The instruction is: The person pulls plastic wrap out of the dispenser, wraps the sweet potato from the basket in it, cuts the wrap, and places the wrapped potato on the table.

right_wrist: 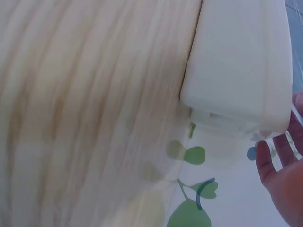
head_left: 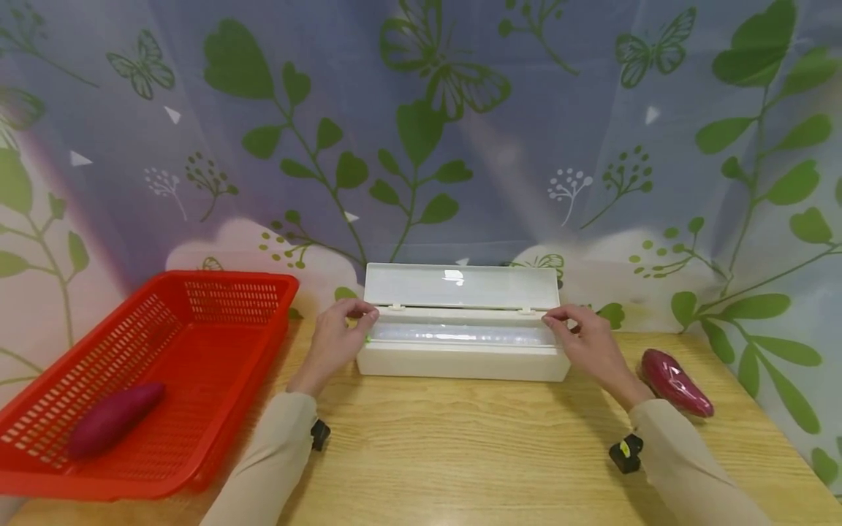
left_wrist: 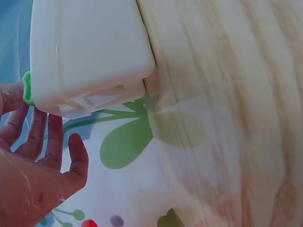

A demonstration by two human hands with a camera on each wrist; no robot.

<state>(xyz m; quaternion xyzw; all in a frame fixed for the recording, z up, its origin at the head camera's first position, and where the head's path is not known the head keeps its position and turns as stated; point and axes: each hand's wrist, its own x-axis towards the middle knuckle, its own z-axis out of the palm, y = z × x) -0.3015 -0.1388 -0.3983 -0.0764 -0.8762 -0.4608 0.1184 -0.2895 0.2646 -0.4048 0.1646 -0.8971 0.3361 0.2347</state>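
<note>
A white cling film dispenser (head_left: 463,363) stands on the wooden table, its lid (head_left: 460,286) tipped up and back. Inside lies a shiny roll of cling film (head_left: 460,334). My left hand (head_left: 334,342) is at the left end, thumb and forefinger pinching the film's edge near the opening. A small green piece (left_wrist: 27,88) shows at that end in the left wrist view, beside the thumb. At the opposite end my right hand (head_left: 588,343) pinches the film with thumb and forefinger. The film between the hands is too transparent to trace fully.
A red plastic basket (head_left: 220,431) stands at the left with a purple sweet potato (head_left: 115,420) in it. Another sweet potato (head_left: 676,383), glossy as if wrapped, lies right of my right forearm. A patterned curtain (head_left: 513,183) hangs behind the table (head_left: 460,453).
</note>
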